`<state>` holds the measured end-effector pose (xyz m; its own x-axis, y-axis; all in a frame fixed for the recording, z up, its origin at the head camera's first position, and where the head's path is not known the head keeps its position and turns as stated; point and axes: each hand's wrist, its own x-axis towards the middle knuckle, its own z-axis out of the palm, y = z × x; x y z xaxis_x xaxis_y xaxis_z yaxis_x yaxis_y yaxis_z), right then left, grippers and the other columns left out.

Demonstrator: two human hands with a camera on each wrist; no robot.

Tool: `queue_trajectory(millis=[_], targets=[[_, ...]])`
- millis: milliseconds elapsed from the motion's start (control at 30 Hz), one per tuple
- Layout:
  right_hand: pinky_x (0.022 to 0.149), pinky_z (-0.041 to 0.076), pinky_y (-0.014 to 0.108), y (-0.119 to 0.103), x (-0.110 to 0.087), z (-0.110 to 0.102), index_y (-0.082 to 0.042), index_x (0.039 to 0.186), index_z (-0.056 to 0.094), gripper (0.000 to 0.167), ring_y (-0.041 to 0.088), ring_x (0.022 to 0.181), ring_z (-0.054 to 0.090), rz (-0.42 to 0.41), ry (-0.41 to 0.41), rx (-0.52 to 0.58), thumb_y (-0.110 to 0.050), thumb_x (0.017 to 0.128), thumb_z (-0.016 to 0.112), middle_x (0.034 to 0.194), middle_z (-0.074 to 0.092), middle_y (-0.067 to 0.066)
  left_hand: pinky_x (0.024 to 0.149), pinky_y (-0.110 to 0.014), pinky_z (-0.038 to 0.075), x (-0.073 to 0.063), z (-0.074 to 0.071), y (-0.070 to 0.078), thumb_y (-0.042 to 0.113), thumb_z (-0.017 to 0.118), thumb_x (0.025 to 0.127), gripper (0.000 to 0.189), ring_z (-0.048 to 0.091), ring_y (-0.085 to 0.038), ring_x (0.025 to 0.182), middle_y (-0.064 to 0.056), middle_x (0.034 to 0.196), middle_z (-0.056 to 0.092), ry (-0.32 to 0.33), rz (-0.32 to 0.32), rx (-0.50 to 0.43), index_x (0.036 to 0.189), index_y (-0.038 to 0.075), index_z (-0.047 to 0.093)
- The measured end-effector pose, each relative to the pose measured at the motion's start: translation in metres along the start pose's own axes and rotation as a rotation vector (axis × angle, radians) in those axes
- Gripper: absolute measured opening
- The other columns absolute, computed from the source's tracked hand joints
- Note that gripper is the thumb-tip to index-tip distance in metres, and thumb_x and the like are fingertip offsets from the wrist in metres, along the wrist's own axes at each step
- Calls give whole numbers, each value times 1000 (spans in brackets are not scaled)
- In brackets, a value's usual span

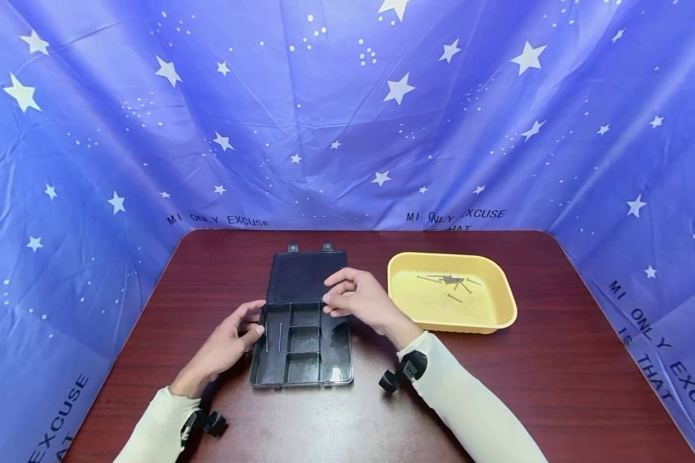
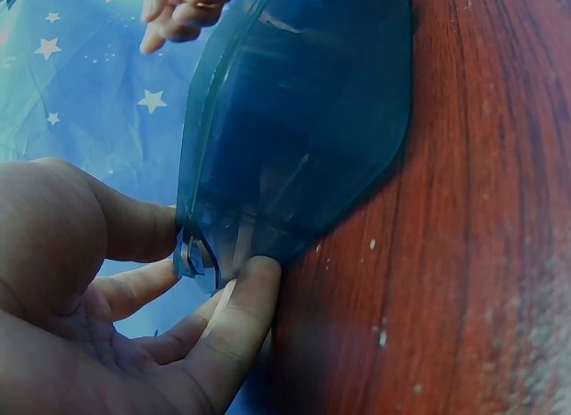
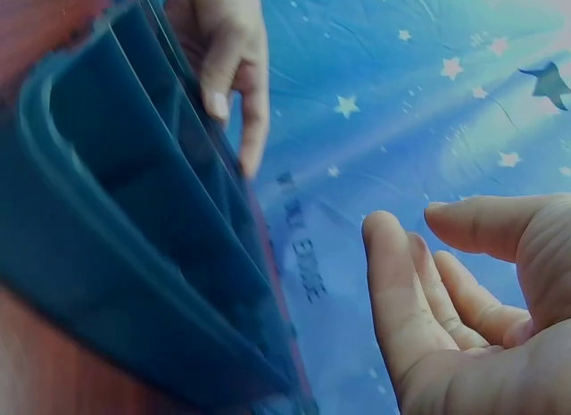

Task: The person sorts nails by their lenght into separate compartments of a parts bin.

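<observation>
A black plastic compartment box (image 1: 304, 339) lies on the table with its lid (image 1: 307, 276) folded back on the far side. My left hand (image 1: 230, 342) grips the box's left wall, thumb on the rim and fingers along the outside, as the left wrist view shows. Two thin nails (image 1: 280, 337) lie lengthwise in the long left compartment. Over the box's right side, near the hinge, hovers my right hand (image 1: 361, 301). In the right wrist view, thumb and forefinger of that right hand (image 3: 473, 317) stand apart with nothing between them.
A yellow plastic tray (image 1: 492, 308) stands on the table right of the box, beyond my right wrist. Several nails (image 1: 453, 281) lie loose in it. The dark red table (image 1: 556, 386) ends at a blue star-patterned curtain (image 1: 347, 161).
</observation>
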<state>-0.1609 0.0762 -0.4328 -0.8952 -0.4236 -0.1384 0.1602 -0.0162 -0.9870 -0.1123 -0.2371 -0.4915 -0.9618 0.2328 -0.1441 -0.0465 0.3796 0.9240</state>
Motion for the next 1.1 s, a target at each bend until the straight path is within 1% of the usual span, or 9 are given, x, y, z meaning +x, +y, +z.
queue_trajectory(millis=[100, 200, 267, 400, 533, 667, 767, 933, 1100], targets=[[78, 65, 39, -4, -5, -17, 9, 124, 60, 32, 19, 79, 77, -21, 40, -19, 5, 95, 71, 97, 74, 21, 67, -26, 51, 1, 1, 0, 2, 62, 105, 56, 60, -20, 93, -29, 137, 56, 2, -2, 1, 157, 7, 42], [82, 65, 46, -8, -10, -34, 10, 124, 58, 32, 20, 80, 76, -36, 73, -33, 5, 95, 71, 91, 75, 9, 66, -26, 51, 1, 0, 0, 2, 62, 105, 56, 60, -19, 92, -29, 136, 56, 6, -1, 2, 157, 6, 43], [84, 64, 49, -11, -14, -45, 11, 124, 58, 32, 21, 82, 76, -48, 96, -49, 5, 95, 71, 89, 75, 5, 66, -26, 51, 1, 0, 0, 2, 62, 105, 56, 61, -18, 93, -29, 136, 57, 6, 2, 0, 157, 7, 43], [84, 65, 43, -15, -19, -70, 6, 123, 61, 30, 20, 85, 76, -56, 151, -103, 2, 96, 72, 91, 75, 3, 66, -26, 51, 1, 0, 0, 2, 62, 105, 56, 61, -18, 92, -29, 136, 57, 4, 4, -7, 157, 7, 43], [81, 65, 37, -15, -23, -98, 7, 124, 61, 32, 14, 84, 74, -43, 209, -141, 0, 96, 73, 91, 74, 1, 66, -26, 51, 1, 0, 0, 2, 62, 104, 56, 61, -17, 91, -29, 135, 57, 4, 5, -6, 156, 7, 43], [81, 65, 38, -13, -26, -125, 12, 129, 60, 37, 12, 85, 73, -29, 259, -199, -1, 96, 72, 91, 74, 0, 65, -26, 50, 1, 1, 0, 2, 62, 104, 55, 61, -17, 91, -29, 135, 57, 3, 8, -3, 156, 7, 43], [84, 64, 41, -9, -28, -145, 12, 130, 59, 38, 11, 86, 74, -10, 299, -259, -3, 97, 72, 92, 74, -1, 65, -26, 51, 1, 1, 0, 2, 61, 105, 55, 61, -17, 92, -29, 136, 57, 3, 10, 4, 157, 7, 43], [88, 63, 42, -1, -31, -172, 9, 131, 61, 39, 19, 94, 74, 38, 341, -341, -6, 98, 73, 98, 73, 3, 65, -27, 53, 1, 2, 0, 2, 61, 105, 55, 62, -19, 97, -29, 137, 57, 12, 10, 19, 156, 7, 43], [85, 62, 37, 3, -34, -186, 4, 129, 64, 34, 29, 98, 72, 79, 350, -453, -8, 99, 72, 110, 72, 15, 65, -28, 53, 0, 2, 0, 1, 61, 105, 55, 62, -20, 97, -29, 136, 57, 21, 11, 27, 156, 6, 44]])
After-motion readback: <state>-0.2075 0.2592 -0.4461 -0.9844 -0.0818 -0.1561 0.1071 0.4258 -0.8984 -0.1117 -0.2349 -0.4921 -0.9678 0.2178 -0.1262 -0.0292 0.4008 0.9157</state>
